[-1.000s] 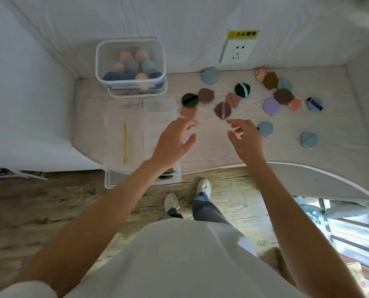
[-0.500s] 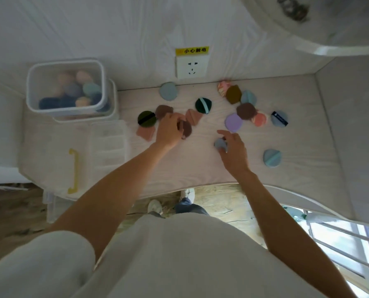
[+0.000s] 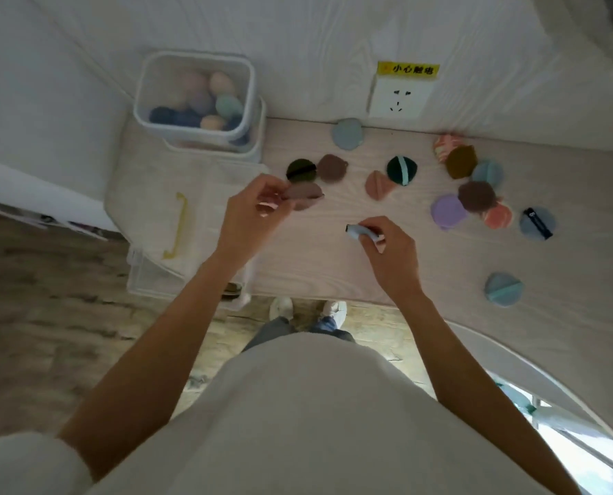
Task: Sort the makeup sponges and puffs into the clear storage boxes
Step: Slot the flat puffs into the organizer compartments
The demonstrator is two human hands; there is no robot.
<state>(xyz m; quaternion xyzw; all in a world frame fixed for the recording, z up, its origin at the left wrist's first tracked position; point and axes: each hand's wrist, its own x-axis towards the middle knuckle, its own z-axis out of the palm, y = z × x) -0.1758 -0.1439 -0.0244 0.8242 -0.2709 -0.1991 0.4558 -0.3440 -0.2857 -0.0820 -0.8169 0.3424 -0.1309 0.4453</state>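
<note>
So the count: eleven flat puffs (image 3: 401,170) lie loose on the table, plus one brown puff (image 3: 303,195) in the left hand and one blue puff (image 3: 360,232) in the right, thirteen total. Two stacked clear boxes (image 3: 194,98) hold egg-shaped sponges (image 3: 228,105), too blurry to count. One wall socket (image 3: 400,100).

You can read one sign only — a yellow sticker (image 3: 408,70) on the far wall, fixed just above the white socket (image 3: 397,99), printed in dark characters: 小心触电. The dark strap on the blue puff (image 3: 537,223) at right carries marks too small to read.
</note>
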